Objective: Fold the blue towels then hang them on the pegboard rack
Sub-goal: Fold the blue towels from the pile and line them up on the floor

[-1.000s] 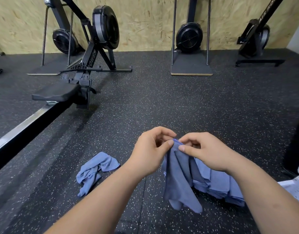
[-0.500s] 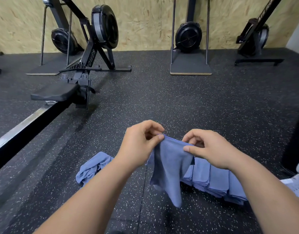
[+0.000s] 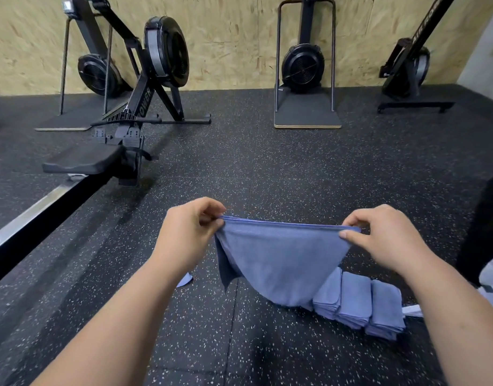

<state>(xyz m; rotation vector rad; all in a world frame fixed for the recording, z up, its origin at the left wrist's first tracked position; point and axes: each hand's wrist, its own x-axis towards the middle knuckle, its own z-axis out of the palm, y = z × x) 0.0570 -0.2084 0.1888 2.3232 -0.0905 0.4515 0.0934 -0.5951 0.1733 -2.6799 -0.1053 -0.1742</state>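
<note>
above the floor (image 3: 267,168), l hand (image 3: 188,232) & r hand (image 3: 387,238) each pinch a top corner of 1 towel (image 3: 281,260), stretched taut; folded stack (image 3: 356,302) beneath.

Matt cloth towel (image 3: 281,260); speckled, seemingly rubber floor (image 3: 267,168); rough chipboard wall (image 3: 234,37).

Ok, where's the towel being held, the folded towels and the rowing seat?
held towel (image 3: 281,263), head view, middle of the cloth.
folded towels (image 3: 354,298), head view, top of middle pile.
rowing seat (image 3: 84,160), head view, top of pad.
</note>
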